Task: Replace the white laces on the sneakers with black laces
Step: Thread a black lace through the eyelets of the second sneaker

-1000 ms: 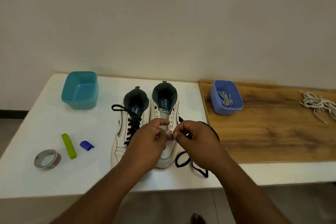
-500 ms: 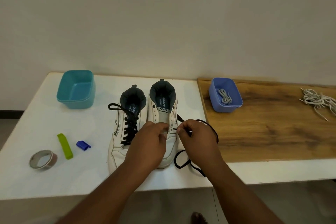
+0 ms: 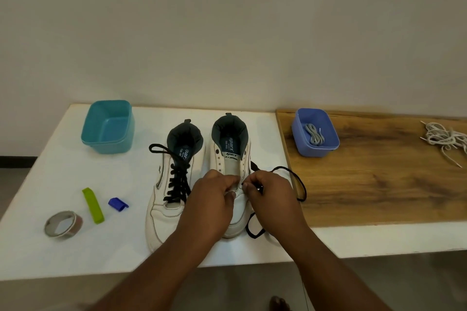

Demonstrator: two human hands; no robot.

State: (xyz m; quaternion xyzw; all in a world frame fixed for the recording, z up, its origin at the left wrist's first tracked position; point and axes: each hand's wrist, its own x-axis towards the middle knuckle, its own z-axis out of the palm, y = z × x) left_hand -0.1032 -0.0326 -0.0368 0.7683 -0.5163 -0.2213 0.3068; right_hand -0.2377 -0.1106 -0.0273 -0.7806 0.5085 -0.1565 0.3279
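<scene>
Head view: I see the white table (image 3: 63,247) under my hands, and well to the right of them the wooden board (image 3: 379,184) lying on it. At the middle stand the two sneakers side by side, toes toward me. The left sneaker (image 3: 161,209), just left of my grip, is already threaded with a black lace up its front. The right sneaker (image 3: 231,156) is where I am working; its upper eyelets show bare above my fingers. My left hand (image 3: 212,199) curls over the sneaker's midfoot, thumb and fingertips pressed together on the eyelet flap. My right hand (image 3: 271,197) sits right next to it, fingers curled and pinching the black lace (image 3: 300,184), which loops out to the right of the grip and reappears beside the toe below my wrist. Far left of my hands sits the teal tub (image 3: 108,131); up and right of them, on the board, the blue tub (image 3: 316,134) holds a grey lace. The white laces (image 3: 444,137) lie heaped at the far right edge. Left of the grip are a tape roll (image 3: 63,225), a green clip (image 3: 93,206) and a small blue clip (image 3: 117,204).
</scene>
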